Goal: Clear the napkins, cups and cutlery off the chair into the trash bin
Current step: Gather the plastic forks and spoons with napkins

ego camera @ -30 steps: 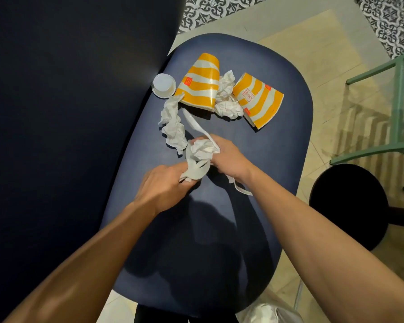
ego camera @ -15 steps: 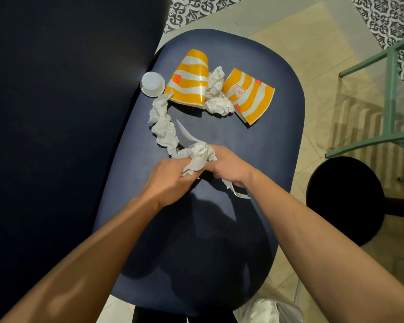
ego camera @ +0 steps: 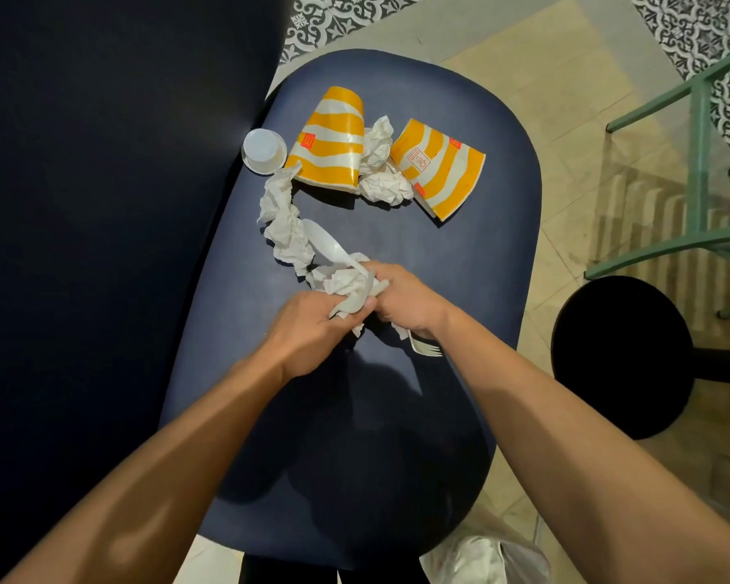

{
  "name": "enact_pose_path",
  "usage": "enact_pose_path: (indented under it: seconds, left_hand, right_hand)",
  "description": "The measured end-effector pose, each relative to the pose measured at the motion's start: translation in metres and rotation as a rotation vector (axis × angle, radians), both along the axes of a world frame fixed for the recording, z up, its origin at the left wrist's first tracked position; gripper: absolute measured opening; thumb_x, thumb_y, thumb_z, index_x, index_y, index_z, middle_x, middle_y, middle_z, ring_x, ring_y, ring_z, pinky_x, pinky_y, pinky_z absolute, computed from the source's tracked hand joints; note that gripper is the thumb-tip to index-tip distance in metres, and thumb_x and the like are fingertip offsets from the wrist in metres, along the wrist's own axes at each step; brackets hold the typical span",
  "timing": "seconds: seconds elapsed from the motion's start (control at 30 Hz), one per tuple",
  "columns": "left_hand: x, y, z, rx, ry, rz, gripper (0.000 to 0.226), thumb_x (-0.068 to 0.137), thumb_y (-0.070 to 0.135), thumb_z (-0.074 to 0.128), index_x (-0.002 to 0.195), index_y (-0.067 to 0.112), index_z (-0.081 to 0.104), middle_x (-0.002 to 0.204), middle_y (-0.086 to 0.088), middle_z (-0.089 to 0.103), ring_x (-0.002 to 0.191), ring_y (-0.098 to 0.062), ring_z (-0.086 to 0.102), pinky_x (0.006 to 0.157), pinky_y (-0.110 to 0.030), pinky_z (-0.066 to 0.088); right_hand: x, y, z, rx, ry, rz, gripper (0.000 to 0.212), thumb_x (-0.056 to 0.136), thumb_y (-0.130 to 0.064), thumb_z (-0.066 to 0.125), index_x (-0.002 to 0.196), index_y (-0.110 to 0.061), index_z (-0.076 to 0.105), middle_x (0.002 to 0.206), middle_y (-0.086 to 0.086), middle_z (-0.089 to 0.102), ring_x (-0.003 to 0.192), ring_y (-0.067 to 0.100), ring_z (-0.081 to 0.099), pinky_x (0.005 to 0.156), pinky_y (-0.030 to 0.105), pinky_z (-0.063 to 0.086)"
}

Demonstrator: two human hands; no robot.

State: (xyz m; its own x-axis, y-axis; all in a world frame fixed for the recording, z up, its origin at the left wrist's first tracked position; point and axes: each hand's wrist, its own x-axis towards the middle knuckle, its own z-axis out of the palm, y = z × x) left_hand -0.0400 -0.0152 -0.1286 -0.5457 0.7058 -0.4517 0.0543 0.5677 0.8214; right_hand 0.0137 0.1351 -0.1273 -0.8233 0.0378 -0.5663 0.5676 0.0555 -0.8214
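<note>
- Dark blue chair seat (ego camera: 460, 255) fills the middle of the view; dark backrest (ego camera: 102, 204) walls off its left edge, tiled floor (ego camera: 565, 120) open to the right and far side.
- Left hand (ego camera: 312, 330) and right hand (ego camera: 405, 301) meet at seat centre, almost touching.
- Left hand curled tight on a crumpled napkin (ego camera: 342, 282) and a white plastic utensil handle pinched at the thumb.
- Right hand closed round cutlery: white spoon (ego camera: 327, 242) sticks out the far side, fork (ego camera: 426, 349) tines poke out the near side below the wrist.
- Long twisted napkin (ego camera: 285, 223) runs from the hands away toward the far-left seat edge.
- Small white sauce cup (ego camera: 263, 150) at the far-left edge, just against the backrest.
- Two orange-striped cups on their sides at the far end: left cup (ego camera: 334, 141), right cup (ego camera: 439, 166), with balled napkins (ego camera: 382, 170) wedged between, touching both.
- Near half of the seat bare, in shadow.
- Black stool (ego camera: 620, 356) and green frame (ego camera: 700, 162) to the right, apart from the seat.
- White plastic bag (ego camera: 485, 558) just off the near-right seat edge.
</note>
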Motion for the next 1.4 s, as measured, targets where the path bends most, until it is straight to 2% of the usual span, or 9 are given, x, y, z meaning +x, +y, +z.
enact_pose_path:
  seconds: [0.13, 0.3, 0.47, 0.7, 0.87, 1.03, 1.17, 1.27, 1.4]
  left_hand:
    - [0.000, 0.000, -0.001, 0.013, 0.044, 0.022, 0.054, 0.087, 0.056, 0.049, 0.051, 0.018, 0.036, 0.044, 0.009, 0.036, 0.045, -0.009, 0.030, 0.050, -0.026, 0.025]
    - [0.001, 0.000, -0.003, -0.100, 0.295, 0.267, 0.034, 0.073, 0.069, 0.055, 0.076, 0.038, 0.041, 0.059, 0.017, 0.057, 0.057, -0.001, 0.055, 0.049, -0.014, 0.034]
    - [0.003, 0.015, -0.004, -0.042, 0.314, 0.292, 0.045, 0.075, 0.065, 0.056, 0.106, 0.035, 0.045, 0.087, 0.021, 0.052, 0.072, 0.000, 0.049, 0.060, -0.012, 0.033]
    - [0.012, 0.030, -0.011, -0.044, 0.229, 0.344, 0.037, 0.092, 0.054, 0.039, 0.088, 0.019, 0.049, 0.081, 0.003, 0.059, 0.075, -0.017, 0.055, 0.064, -0.031, 0.038]
    - [0.016, 0.036, -0.013, -0.043, 0.175, 0.434, 0.033, 0.096, 0.047, 0.036, 0.087, 0.017, 0.047, 0.075, 0.001, 0.059, 0.070, -0.017, 0.055, 0.063, -0.032, 0.040]
    - [0.017, 0.034, -0.014, -0.038, 0.202, 0.443, 0.028, 0.098, 0.038, 0.035, 0.085, 0.014, 0.041, 0.065, 0.006, 0.048, 0.059, -0.010, 0.044, 0.059, -0.032, 0.031]
    - [0.019, 0.034, -0.009, -0.041, 0.191, 0.420, 0.026, 0.099, 0.038, 0.034, 0.089, 0.015, 0.042, 0.070, 0.002, 0.050, 0.065, -0.018, 0.049, 0.059, -0.033, 0.036]
    - [0.023, 0.034, -0.004, -0.038, 0.212, 0.376, 0.025, 0.099, 0.040, 0.033, 0.086, 0.019, 0.039, 0.068, 0.009, 0.046, 0.062, -0.009, 0.045, 0.054, -0.025, 0.032]
    - [0.033, 0.036, -0.002, -0.024, 0.200, 0.360, 0.027, 0.098, 0.041, 0.035, 0.086, 0.017, 0.041, 0.064, 0.008, 0.047, 0.060, -0.009, 0.046, 0.054, -0.026, 0.033]
  right_hand:
    - [0.005, 0.001, -0.001, -0.067, -0.029, -0.072, 0.033, 0.088, 0.009, 0.048, 0.117, -0.005, 0.057, 0.058, -0.027, 0.062, 0.050, -0.012, 0.052, 0.047, 0.003, 0.038]
    - [0.007, 0.001, 0.003, -0.093, -0.095, -0.151, 0.033, 0.090, 0.002, 0.049, 0.113, -0.021, 0.056, 0.069, -0.004, 0.050, 0.057, 0.004, 0.041, 0.042, 0.012, 0.029]
    - [0.008, -0.004, 0.005, -0.138, -0.131, -0.142, 0.028, 0.089, 0.003, 0.045, 0.103, -0.018, 0.058, 0.073, -0.002, 0.055, 0.058, 0.005, 0.046, 0.042, 0.014, 0.030]
    - [0.016, -0.006, 0.004, -0.111, -0.086, -0.122, 0.011, 0.096, -0.013, 0.048, 0.106, -0.016, 0.054, 0.072, -0.002, 0.049, 0.057, 0.006, 0.042, 0.042, 0.014, 0.030]
    - [0.025, -0.001, 0.004, -0.029, -0.027, -0.150, 0.027, 0.097, -0.018, 0.049, 0.121, -0.006, 0.046, 0.071, -0.010, 0.047, 0.051, -0.003, 0.045, 0.042, 0.007, 0.034]
    - [0.031, 0.009, 0.000, 0.206, -0.088, -0.182, 0.017, 0.094, -0.029, 0.054, 0.105, -0.020, 0.046, 0.081, -0.011, 0.052, 0.071, 0.004, 0.049, 0.056, 0.007, 0.040]
    - [0.040, 0.011, 0.003, 0.368, -0.108, -0.200, 0.024, 0.087, -0.054, 0.053, 0.087, -0.030, 0.048, 0.074, -0.015, 0.055, 0.066, 0.002, 0.054, 0.052, 0.014, 0.036]
    - [0.047, 0.009, 0.005, 0.431, -0.131, -0.220, 0.044, 0.084, -0.069, 0.037, 0.077, -0.026, 0.044, 0.070, -0.009, 0.052, 0.063, 0.008, 0.050, 0.054, 0.022, 0.036]
    - [0.059, 0.009, 0.001, 0.473, -0.169, -0.207, 0.045, 0.092, -0.062, 0.029, 0.080, -0.020, 0.042, 0.071, -0.005, 0.051, 0.064, 0.011, 0.046, 0.055, 0.027, 0.033]
